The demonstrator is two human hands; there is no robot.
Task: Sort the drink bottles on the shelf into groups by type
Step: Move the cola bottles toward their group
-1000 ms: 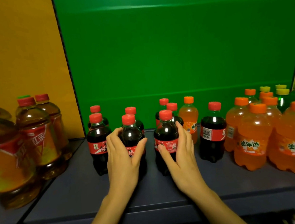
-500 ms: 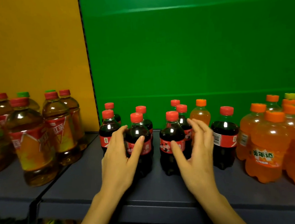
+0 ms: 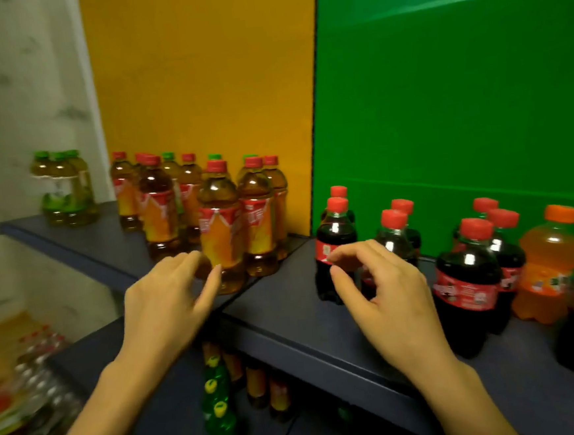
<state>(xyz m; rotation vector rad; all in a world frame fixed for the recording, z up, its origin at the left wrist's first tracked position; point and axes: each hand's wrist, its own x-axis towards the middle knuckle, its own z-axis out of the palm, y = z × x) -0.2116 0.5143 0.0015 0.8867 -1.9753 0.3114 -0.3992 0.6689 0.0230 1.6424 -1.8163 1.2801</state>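
Right hand [image 3: 388, 298] (empty) partly hides cola bottle [image 3: 334, 248].

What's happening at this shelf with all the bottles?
A person is sorting drinks by type. Both hands are empty and open: the left hand reaches toward the red-capped tea bottles in front of the yellow panel, and the right hand hovers by the cola bottles in front of the green panel. One orange soda bottle stands among the colas, and green-capped tea bottles stand apart at far left.

empty hands [image 3: 161, 299] near shelf bottles [image 3: 220, 222]
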